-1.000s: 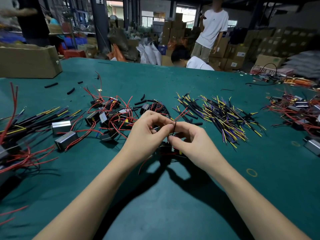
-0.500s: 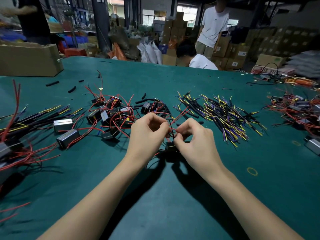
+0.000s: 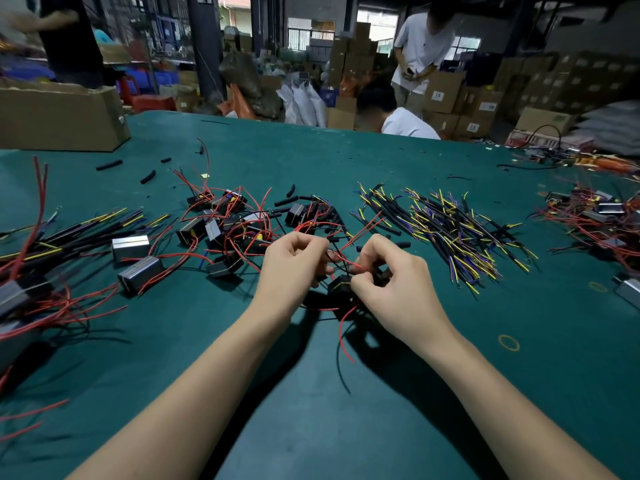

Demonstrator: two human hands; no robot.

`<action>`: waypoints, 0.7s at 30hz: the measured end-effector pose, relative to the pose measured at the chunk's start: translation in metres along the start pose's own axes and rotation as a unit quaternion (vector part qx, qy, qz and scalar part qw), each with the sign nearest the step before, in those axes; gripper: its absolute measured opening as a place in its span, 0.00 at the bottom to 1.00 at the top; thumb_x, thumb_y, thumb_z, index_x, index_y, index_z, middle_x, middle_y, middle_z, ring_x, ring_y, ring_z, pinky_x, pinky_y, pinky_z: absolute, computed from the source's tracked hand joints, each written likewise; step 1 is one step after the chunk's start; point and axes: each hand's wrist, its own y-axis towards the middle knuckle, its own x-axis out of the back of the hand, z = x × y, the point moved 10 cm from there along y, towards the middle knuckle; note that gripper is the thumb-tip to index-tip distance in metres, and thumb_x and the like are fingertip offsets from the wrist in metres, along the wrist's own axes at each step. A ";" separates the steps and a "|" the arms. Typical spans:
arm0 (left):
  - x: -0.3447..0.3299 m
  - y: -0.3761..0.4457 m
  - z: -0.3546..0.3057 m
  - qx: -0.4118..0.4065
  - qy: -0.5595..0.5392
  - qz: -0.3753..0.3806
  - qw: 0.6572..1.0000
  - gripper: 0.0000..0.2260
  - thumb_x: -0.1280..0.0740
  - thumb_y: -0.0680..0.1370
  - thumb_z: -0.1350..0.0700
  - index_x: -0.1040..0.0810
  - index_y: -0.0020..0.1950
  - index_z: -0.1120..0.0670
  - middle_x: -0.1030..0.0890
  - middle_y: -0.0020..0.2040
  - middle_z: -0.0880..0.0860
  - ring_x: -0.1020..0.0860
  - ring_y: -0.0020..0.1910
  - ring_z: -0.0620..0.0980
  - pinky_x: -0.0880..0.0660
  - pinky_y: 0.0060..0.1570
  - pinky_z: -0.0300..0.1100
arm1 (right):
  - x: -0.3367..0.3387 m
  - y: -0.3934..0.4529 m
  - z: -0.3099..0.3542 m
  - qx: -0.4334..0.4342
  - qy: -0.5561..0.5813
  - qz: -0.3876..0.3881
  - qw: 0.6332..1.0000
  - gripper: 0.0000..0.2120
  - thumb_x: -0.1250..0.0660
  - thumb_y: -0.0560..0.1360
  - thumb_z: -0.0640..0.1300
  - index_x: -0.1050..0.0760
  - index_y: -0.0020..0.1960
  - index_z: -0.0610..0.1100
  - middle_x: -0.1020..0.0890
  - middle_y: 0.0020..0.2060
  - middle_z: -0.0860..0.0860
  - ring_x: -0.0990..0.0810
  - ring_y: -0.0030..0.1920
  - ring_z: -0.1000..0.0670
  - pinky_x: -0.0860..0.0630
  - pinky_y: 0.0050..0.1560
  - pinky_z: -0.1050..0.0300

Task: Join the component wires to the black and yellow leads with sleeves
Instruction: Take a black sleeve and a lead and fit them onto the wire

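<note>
My left hand point(image 3: 294, 268) and my right hand point(image 3: 391, 289) meet over the green table point(image 3: 311, 427), fingers curled. Between them hangs a small black component point(image 3: 339, 284) with thin red wires point(image 3: 344, 336) and a black wire trailing down toward me. My right hand pinches the wires at the component's top. My left hand pinches a black lead and red wire just left of it. The exact joint is hidden by my fingers. A pile of black and yellow leads point(image 3: 446, 233) lies to the right. Loose black sleeves point(image 3: 287, 200) lie behind my hands.
A heap of black components with red wires point(image 3: 225, 226) lies left of my hands, with silver blocks point(image 3: 131, 247) and more leads further left. A cardboard box point(image 3: 59, 116) stands at the far left. Another wire pile point(image 3: 602, 220) sits at the right edge. People work beyond the table.
My hands have drawn slightly apart. The component and its red and black wires now hang lower, more exposed between the hands.
</note>
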 end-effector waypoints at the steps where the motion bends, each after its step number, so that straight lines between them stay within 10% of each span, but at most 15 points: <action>1: 0.001 0.001 0.002 0.014 -0.015 0.001 1.000 0.06 0.36 0.77 0.62 0.25 0.40 0.55 0.19 0.32 0.48 0.22 0.30 0.43 0.31 0.27 0.33 | 0.002 0.001 -0.002 -0.010 0.028 -0.010 1.000 0.08 0.36 0.67 0.31 0.31 0.35 0.43 0.23 0.32 0.42 0.30 0.29 0.53 0.32 0.30 0.63; 4: 0.005 0.002 0.005 0.038 -0.035 -0.010 0.999 0.07 0.36 0.77 0.61 0.25 0.39 0.54 0.18 0.38 0.49 0.23 0.32 0.43 0.30 0.28 0.32 | 0.011 0.004 -0.018 -0.066 0.154 -0.046 0.985 0.13 0.37 0.70 0.30 0.33 0.35 0.46 0.19 0.37 0.42 0.20 0.41 0.44 0.24 0.43 0.51; 9: 0.003 0.004 0.002 0.028 -0.051 0.007 0.998 0.05 0.37 0.78 0.60 0.25 0.43 0.55 0.16 0.39 0.49 0.20 0.37 0.44 0.26 0.34 0.32 | 0.016 0.008 -0.040 -0.131 0.319 -0.071 0.936 0.13 0.41 0.74 0.29 0.33 0.38 0.45 0.17 0.31 0.50 0.20 0.35 0.54 0.24 0.44 0.62; 21: -0.011 -0.001 -0.015 -0.029 -0.032 0.065 0.997 0.05 0.37 0.79 0.62 0.28 0.43 0.56 0.16 0.43 0.56 0.20 0.29 0.46 0.29 0.27 0.33 | 0.011 0.008 -0.004 0.000 0.135 0.011 0.991 0.05 0.31 0.75 0.39 0.18 0.45 0.46 0.22 0.29 0.47 0.30 0.30 0.47 0.32 0.35 0.54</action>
